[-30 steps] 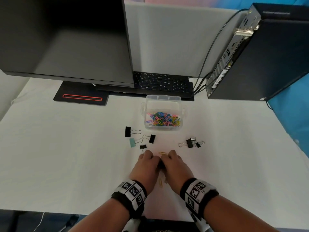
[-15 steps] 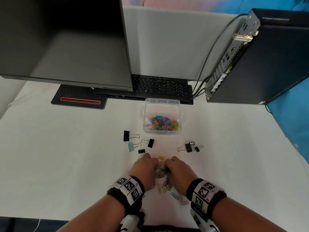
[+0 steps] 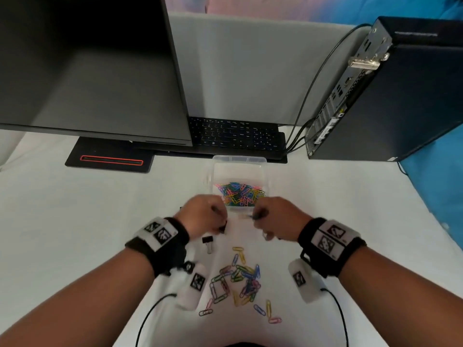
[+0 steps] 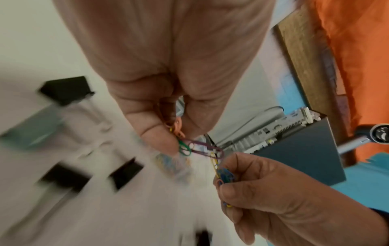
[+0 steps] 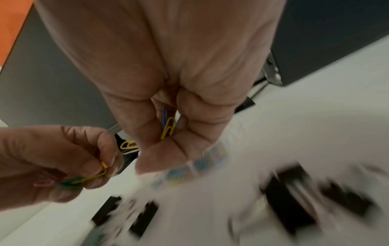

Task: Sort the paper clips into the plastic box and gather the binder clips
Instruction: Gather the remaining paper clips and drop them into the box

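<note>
The clear plastic box holds a heap of coloured paper clips. Both hands hover side by side just in front of its near wall. My left hand pinches a bunch of clips, green, purple and pink. My right hand pinches yellow and blue clips. Behind the hands, a loose pile of paper clips lies on the white table. One black binder clip lies by my left wrist. Blurred black binder clips and a teal one lie under the hands.
A monitor on its stand and a keyboard stand behind the box. A black computer case with cables sits at the back right. The wrist cameras' cables trail over the table's front edge.
Both hands have lifted off the loose pile near the table's front edge and moved forward to the box's near wall, each carrying clips. The pile now lies uncovered.
</note>
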Demonstrator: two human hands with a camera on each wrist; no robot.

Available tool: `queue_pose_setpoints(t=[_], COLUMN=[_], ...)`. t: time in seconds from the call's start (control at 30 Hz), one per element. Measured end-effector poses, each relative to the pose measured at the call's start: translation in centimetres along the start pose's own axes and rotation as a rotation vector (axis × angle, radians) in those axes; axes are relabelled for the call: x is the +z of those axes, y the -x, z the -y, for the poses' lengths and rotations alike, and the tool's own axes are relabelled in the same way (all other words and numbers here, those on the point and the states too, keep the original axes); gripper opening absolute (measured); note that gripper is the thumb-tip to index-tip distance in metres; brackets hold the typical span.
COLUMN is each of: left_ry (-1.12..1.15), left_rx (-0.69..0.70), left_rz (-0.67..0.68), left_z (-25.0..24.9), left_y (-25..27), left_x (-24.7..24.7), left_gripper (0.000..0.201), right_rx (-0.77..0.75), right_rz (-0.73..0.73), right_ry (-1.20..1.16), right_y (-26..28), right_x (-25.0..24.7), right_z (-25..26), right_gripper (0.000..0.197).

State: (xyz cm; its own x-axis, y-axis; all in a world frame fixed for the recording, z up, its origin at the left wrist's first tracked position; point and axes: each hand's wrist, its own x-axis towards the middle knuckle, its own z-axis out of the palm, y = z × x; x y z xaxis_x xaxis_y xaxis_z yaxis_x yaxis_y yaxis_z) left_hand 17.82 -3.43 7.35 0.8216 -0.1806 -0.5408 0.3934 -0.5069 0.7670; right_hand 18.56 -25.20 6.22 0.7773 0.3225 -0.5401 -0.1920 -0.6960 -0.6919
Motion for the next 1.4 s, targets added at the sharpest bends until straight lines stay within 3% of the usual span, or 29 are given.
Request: queue_pose_setpoints(t=[0.13,0.23,0.33,0.43,0.53,0.67,0.77,0.87,1.03,1.17,1.2,1.3,1.4], left_ry=[-0.072,-0.212,-0.242,-0.193,-0.119,-0.148,-0.205,-0.209,-0.472,-0.507,-0.518,-0.632,-0.730], left_rx=[0.040,0.037,0.067,0.148,0.097,-0.117,-0.078,-0.055,0.139,0.152,0.145,0.128,0.152], left_rz=[-0.171,-0.186,-0.178,-0.213,0.006,0.470,0.576,0.485,0.179,-0.010,-0.010,0.032,0.002], left_z=[-3.1,-4.3,-3.5,-0.5,4.1,9.9,11.4,11.1,8.8,9.4,9.8,10.5,10.1], left_y=[-4.5,-6.5,-6.2,-3.5,1.3,7.9,10.2,9.3,6.8,7.2,7.5,8.2,7.5], left_x=[-1.4,-0.9,-0.7,-2.0,-2.2,-0.1,1.9,4.5,6.7,5.5,5.5,6.8,8.9], left_gripper=[0.021,0.022,0.015,0.020,0.011,0.008,0.010,0.008,0.006,0.021,0.036,0.091,0.106], right_rx=[-0.063,-0.085,-0.096,-0.143,-0.132,-0.050,-0.040,-0.131,-0.190,-0.078,-0.030,0.091,0.053], right_rz=[-0.114,-0.136,-0.136,-0.191,-0.077,0.431,0.588,0.498,0.167,-0.044,-0.081,-0.072,-0.136], right_ry=[0.266,0.464,0.444,0.330,0.275,0.393,0.393,0.427,0.266,0.233,0.250,0.323,0.410], right_y=[-3.8,-5.6,-5.6,-2.2,2.9,9.2,11.1,10.0,7.6,8.5,9.0,10.1,9.0], right_x=[-2.8,-2.9,-3.1,-3.5,-1.9,2.4,6.4,9.8,11.1,9.6,9.4,10.3,12.4], right_z=[2.8,4.3,3.9,1.6,-2.8,-7.4,-7.7,-6.3,-4.2,-5.5,-6.0,-7.0,-6.6], right_gripper=[0.013,0.007,0.024,0.017,0.005,0.012,0.025,0.030,0.012,0.010,0.020,0.077,0.102])
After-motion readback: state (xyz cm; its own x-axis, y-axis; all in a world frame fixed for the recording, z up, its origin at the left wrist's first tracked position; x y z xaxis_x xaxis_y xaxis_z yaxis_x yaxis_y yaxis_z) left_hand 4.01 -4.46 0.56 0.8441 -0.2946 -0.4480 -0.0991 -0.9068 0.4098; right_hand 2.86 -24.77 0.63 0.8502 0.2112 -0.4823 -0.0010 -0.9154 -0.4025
